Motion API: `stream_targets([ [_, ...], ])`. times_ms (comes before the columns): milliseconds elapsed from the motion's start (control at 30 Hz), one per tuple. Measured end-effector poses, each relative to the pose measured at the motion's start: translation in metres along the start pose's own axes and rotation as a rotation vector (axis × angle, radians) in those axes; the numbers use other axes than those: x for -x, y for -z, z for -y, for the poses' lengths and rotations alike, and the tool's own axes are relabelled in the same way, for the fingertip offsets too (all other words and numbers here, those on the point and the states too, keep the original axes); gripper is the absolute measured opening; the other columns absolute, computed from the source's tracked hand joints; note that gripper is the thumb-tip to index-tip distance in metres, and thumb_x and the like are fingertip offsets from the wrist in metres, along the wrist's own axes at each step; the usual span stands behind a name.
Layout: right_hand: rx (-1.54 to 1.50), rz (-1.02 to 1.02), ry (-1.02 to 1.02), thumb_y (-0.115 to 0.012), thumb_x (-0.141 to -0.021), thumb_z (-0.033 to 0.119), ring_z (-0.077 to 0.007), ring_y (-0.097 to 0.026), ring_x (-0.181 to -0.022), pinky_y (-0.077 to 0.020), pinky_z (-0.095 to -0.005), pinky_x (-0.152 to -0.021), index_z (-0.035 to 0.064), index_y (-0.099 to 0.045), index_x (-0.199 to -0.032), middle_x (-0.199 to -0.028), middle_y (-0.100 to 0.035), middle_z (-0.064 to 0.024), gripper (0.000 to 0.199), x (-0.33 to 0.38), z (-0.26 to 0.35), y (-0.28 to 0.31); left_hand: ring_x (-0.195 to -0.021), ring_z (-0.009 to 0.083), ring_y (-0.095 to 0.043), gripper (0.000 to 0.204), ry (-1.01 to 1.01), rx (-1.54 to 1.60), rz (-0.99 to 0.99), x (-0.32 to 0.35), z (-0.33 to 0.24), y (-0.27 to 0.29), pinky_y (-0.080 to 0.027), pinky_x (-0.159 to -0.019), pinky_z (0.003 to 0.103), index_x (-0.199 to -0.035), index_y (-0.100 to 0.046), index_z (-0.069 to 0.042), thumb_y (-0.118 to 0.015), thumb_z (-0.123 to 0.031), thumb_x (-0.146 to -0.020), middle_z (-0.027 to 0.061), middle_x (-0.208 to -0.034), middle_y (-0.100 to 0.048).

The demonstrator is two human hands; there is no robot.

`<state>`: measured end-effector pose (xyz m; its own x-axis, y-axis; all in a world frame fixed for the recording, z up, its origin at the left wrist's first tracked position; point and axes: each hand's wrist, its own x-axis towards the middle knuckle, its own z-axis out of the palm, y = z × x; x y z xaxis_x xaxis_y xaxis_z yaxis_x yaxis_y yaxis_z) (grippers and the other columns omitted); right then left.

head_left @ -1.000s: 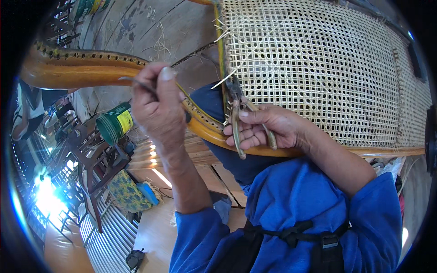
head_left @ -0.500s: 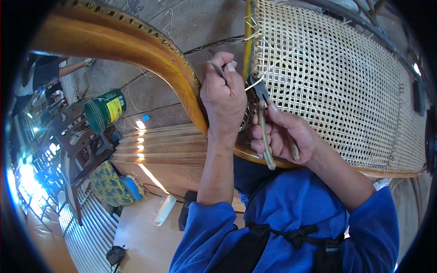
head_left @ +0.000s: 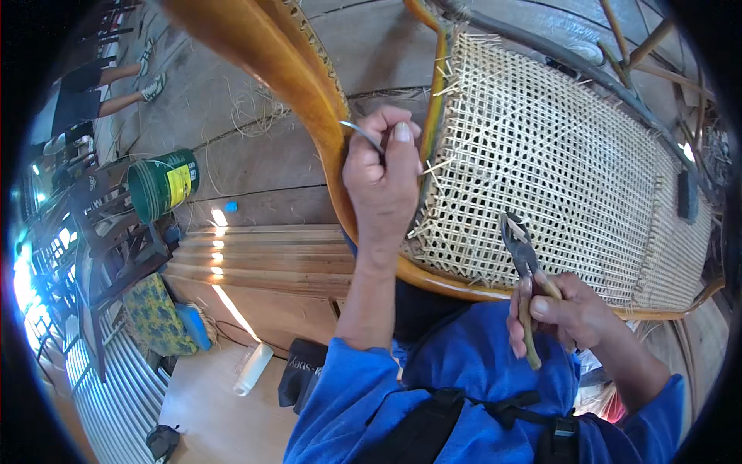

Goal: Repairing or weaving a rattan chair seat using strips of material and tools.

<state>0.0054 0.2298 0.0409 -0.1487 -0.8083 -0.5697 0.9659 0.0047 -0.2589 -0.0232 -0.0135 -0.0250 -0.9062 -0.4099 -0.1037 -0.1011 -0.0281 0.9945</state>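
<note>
My left hand [head_left: 380,185] is closed around a thin, curved metal tool [head_left: 360,131], its tip sticking out toward the curved wooden frame [head_left: 313,108]; the rest of it is hidden in my fingers. That hand is beside the left edge of the woven cane panel [head_left: 564,170], where loose strand ends [head_left: 439,165] poke out. My right hand [head_left: 576,313] grips a pair of pliers [head_left: 525,271] by its worn handles, over the lower part of the panel. The jaws of the pliers are apart, with a pale bit showing at them.
A green bucket [head_left: 164,185] stands on the plank floor at left, near long wooden boards [head_left: 263,259]. A white bottle [head_left: 253,370] lies by a black bag [head_left: 300,373]. Dark poles [head_left: 572,58] run behind the panel. Another person's legs [head_left: 124,85] show at upper left.
My right hand has drawn the pliers away from the panel's left edge, toward the lower right. My left hand has stayed near the edge, and more of its curved tool shows.
</note>
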Motion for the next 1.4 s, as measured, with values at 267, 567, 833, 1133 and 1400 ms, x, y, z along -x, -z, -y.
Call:
stream_targets([
  [267,0.354,-0.052,-0.167,-0.055,-0.091,0.021,-0.0119,-0.062,-0.072,-0.0509,-0.0249,-0.061,0.0017,-0.053,-0.103,-0.082,-0.063,-0.0065,0.023,0.001,-0.018,-0.005,-0.075,0.0073,-0.051,0.030,0.366,-0.191,0.568,0.087,-0.049,-0.004,-0.045,-0.067,0.022,-0.103,-0.057,0.000,-0.068,-0.018,-0.080,0.0019,-0.089,-0.057],
  [567,-0.028,0.175,-0.116,-0.050,-0.087,0.002,-0.0202,-0.060,-0.100,-0.0538,-0.0265,-0.079,-0.0011,-0.042,-0.122,-0.112,-0.058,-0.0147,0.036,-0.003,-0.033,0.026,-0.064,0.0036,-0.046,0.023,0.260,-0.318,0.186,0.077,-0.029,0.009,-0.038,-0.056,0.020,-0.094,-0.060,0.000,-0.057,-0.023,-0.090,-0.0029,-0.069,-0.052],
  [833,-0.389,0.095,0.159,-0.046,-0.090,0.001,-0.0279,-0.060,-0.103,-0.0571,-0.0314,-0.080,-0.0014,-0.041,-0.123,-0.114,-0.057,-0.0178,0.033,-0.072,-0.025,0.039,-0.067,0.0332,-0.062,0.029,0.083,-1.147,0.225,0.012,-0.013,-0.025,-0.047,-0.064,0.042,-0.083,-0.056,0.004,-0.049,-0.023,-0.090,0.0195,-0.072,-0.061],
  [1133,-0.471,0.123,0.151,-0.047,-0.090,0.001,-0.0317,-0.061,-0.101,-0.0579,-0.0319,-0.078,-0.0028,-0.042,-0.119,-0.112,-0.057,-0.0211,0.030,-0.108,-0.018,0.039,-0.079,0.0419,-0.059,0.025,0.160,-1.276,0.279,0.005,0.000,-0.020,-0.046,-0.074,0.049,-0.086,-0.055,0.005,-0.049,-0.019,-0.087,0.0258,-0.081,-0.060],
  [1400,-0.594,0.166,0.168,-0.047,-0.086,-0.001,-0.0342,-0.058,-0.107,-0.0546,-0.0362,-0.085,-0.0028,-0.038,-0.124,-0.117,-0.054,-0.0240,0.039,-0.111,-0.018,0.046,-0.080,0.0399,-0.062,0.017,0.253,-1.218,0.132,0.014,-0.009,-0.023,-0.048,-0.069,0.044,-0.094,-0.054,0.002,-0.051,-0.011,-0.084,0.0252,-0.083,-0.062],
])
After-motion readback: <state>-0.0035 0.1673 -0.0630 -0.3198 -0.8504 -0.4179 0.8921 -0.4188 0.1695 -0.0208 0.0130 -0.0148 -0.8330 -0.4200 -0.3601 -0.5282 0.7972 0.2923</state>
